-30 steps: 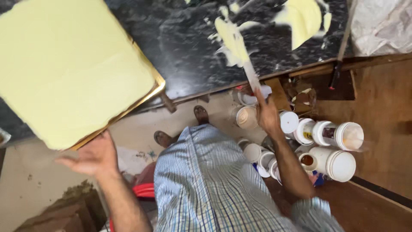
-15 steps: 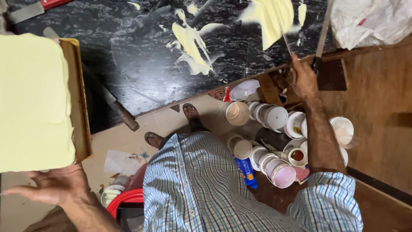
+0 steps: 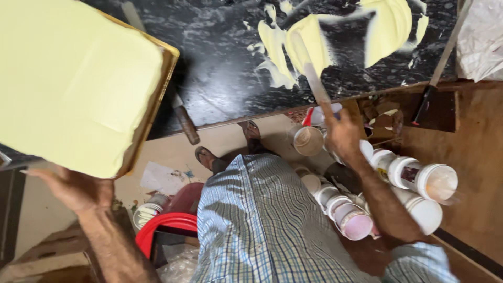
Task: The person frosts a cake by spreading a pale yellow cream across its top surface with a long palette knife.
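My left hand [image 3: 73, 187] grips the near edge of a big square block coated in pale yellow cream [image 3: 73, 89], which sits on a gold board and tilts over the black marble counter [image 3: 220, 68]. My right hand [image 3: 343, 133] holds a long palette knife [image 3: 309, 68]; its blade is loaded with the same yellow cream and rests on the counter. Smears and a large patch of yellow cream [image 3: 387, 26] lie on the marble around the blade.
Another knife with a wooden handle [image 3: 183, 118] lies at the counter edge. Below the counter stand several white lidded tubs [image 3: 419, 183], a red stool [image 3: 167, 225] and my sandalled feet [image 3: 209, 157]. A white plastic bag [image 3: 479, 42] sits at the far right.
The yellow block has swung back right and tilted, filling the upper left. My right hand moved left, bringing the knife onto the cream smears in the middle of the counter.
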